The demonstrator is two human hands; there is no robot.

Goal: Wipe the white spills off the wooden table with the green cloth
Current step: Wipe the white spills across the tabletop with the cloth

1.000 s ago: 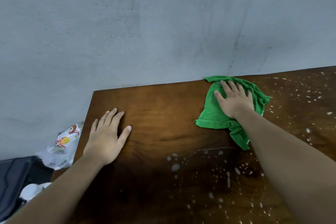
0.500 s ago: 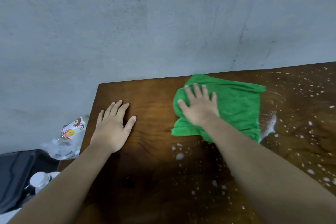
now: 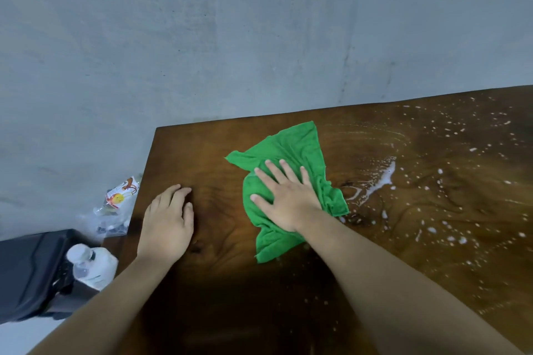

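Observation:
The green cloth (image 3: 291, 152) lies crumpled on the dark wooden table (image 3: 219, 152), left of the middle. My right hand (image 3: 284, 199) presses flat on the cloth with fingers spread. My left hand (image 3: 167, 222) rests palm down on bare wood near the table's left edge, fingers slightly curled, holding nothing. White spills (image 3: 380, 181) form a smeared streak just right of the cloth, and several white drops (image 3: 450, 236) speckle the right half of the table.
A grey wall (image 3: 259, 37) runs along the table's far edge. Left of the table, lower down, sit a clear plastic bag with a printed label (image 3: 118, 204), a plastic bottle with a white cap (image 3: 86, 262) and a dark bin (image 3: 28, 274).
My right hand has dragged the cloth leftward and toward me, leaving a smeared white streak to its right. My left hand stays on the wood, its fingers now curled.

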